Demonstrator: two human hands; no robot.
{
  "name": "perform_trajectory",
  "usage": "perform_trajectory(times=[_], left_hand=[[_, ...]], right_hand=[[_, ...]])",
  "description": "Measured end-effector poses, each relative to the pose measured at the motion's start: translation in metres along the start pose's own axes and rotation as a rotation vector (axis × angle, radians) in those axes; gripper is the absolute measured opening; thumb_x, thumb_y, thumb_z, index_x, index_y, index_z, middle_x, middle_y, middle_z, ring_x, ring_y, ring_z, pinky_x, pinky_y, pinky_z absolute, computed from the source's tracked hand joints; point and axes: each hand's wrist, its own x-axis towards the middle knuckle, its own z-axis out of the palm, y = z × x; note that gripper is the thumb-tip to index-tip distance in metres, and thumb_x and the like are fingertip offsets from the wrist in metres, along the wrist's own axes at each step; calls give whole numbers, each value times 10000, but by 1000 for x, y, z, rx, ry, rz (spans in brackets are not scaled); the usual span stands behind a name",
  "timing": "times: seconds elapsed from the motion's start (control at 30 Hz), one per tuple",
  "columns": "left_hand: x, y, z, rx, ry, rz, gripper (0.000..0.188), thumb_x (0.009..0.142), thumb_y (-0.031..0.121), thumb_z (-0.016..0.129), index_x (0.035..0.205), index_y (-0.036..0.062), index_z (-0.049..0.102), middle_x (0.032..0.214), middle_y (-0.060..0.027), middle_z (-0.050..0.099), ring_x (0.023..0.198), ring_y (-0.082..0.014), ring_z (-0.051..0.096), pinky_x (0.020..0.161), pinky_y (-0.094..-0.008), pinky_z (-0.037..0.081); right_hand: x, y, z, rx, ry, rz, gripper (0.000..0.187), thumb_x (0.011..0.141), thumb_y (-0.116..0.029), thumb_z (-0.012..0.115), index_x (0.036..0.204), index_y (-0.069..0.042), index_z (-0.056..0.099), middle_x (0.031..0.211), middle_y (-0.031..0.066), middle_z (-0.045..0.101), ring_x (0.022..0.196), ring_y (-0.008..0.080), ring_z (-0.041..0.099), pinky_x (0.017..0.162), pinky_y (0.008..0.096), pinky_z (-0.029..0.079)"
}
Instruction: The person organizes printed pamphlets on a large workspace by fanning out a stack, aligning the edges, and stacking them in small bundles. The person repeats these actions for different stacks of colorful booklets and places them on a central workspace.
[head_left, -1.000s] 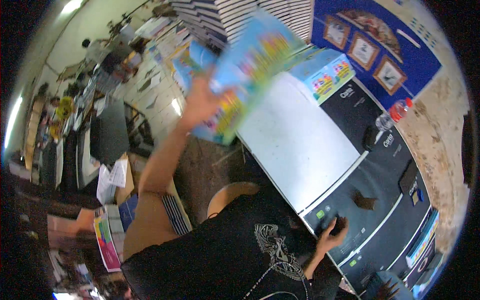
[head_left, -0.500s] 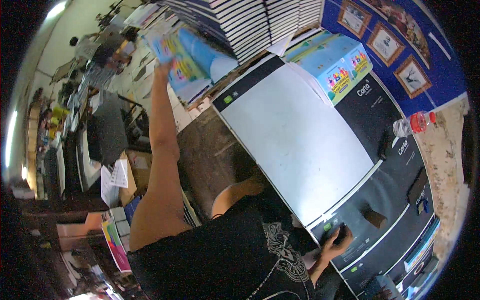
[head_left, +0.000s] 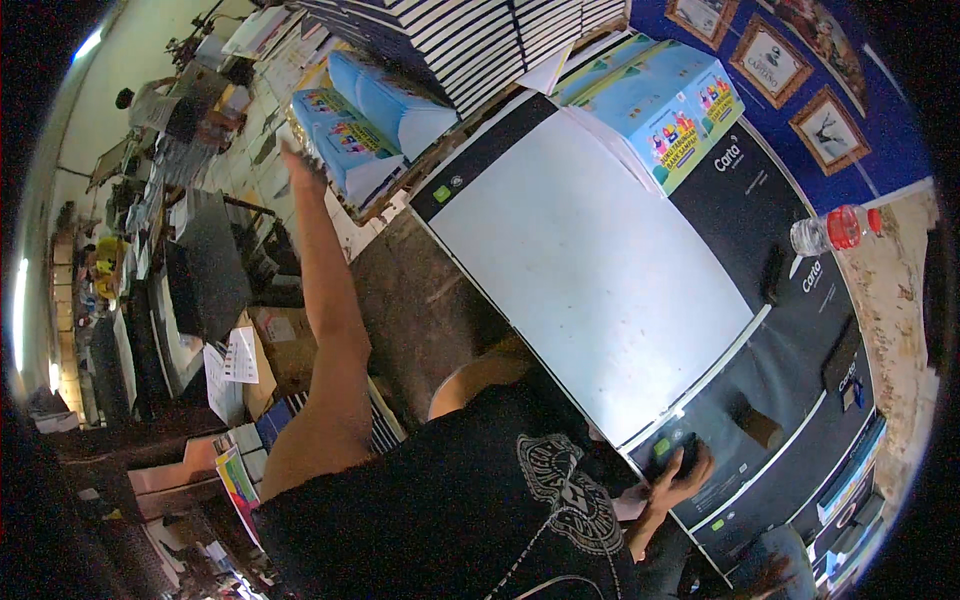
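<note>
Head view: we are reaching our left hand (head_left: pixel 300 165) out, fingers spread and holding nothing, just beside the blue packs (head_left: pixel 365 125) stacked past the copier's (head_left: pixel 590 260) far-left corner. Our right hand (head_left: pixel 678 478) is resting flat, fingers loosely open, on the control panel (head_left: pixel 700 450) at the copier's near edge. A boxed stack (head_left: pixel 665 100) is sitting on its far edge, a bottle (head_left: pixel 832 230) at its right.

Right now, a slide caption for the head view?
Left hand stretches toward stacked blue packages; right hand rests on a large copier's control panel.

Print shop: large copier (head_left: pixel 640 290), book stacks (head_left: pixel 470 40)
</note>
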Motion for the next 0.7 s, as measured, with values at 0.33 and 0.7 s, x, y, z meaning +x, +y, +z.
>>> perform_trajectory(times=[0.33,0.7], left_hand=[[12,-19,10,124,-272,472,753,1036,592,309,1541,34,324,1531,-168,429,1341,-351,465,1134,-479,367],[-238,-11,157,48,-524,623,384,977,304,545,1257,47,600,1167,-108,608,1111,-234,572,906,-407,476]], right_hand=[[-5,0,-12,112,49,-3,358,965,-213,646,1194,60,617,1177,210,612,1116,388,556,980,472,432],[-26,-29,29,-330,497,79,113,922,-104,683,921,8,668,866,137,660,749,333,584,667,417,444]])
